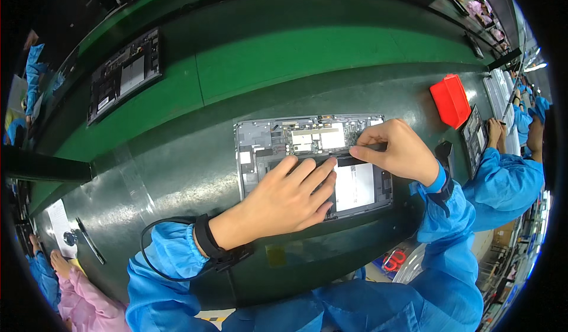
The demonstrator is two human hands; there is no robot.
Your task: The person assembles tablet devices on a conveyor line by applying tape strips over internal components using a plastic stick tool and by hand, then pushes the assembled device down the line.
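Note:
An opened laptop or tablet chassis (248, 137) lies on the dark green bench in front of me, its circuit board (307, 139) along the far side and a black battery with a white label (355, 187) on the near side. My left hand (290, 196) rests flat over the battery area, fingers spread and pointing to the far right. At the board's right part, my right hand (396, 148) has thumb and forefinger pinched close to the seam between board and battery. Whatever sits between those fingertips is too small or hidden to name. A black strap circles each wrist.
A red plastic bin (451, 101) stands at the right, beside another open device (474, 137) near a co-worker's hands. One more open device (127, 74) lies on the bright green strip at the far left. A paper sheet (61, 225) and a pen (90, 240) lie at the left.

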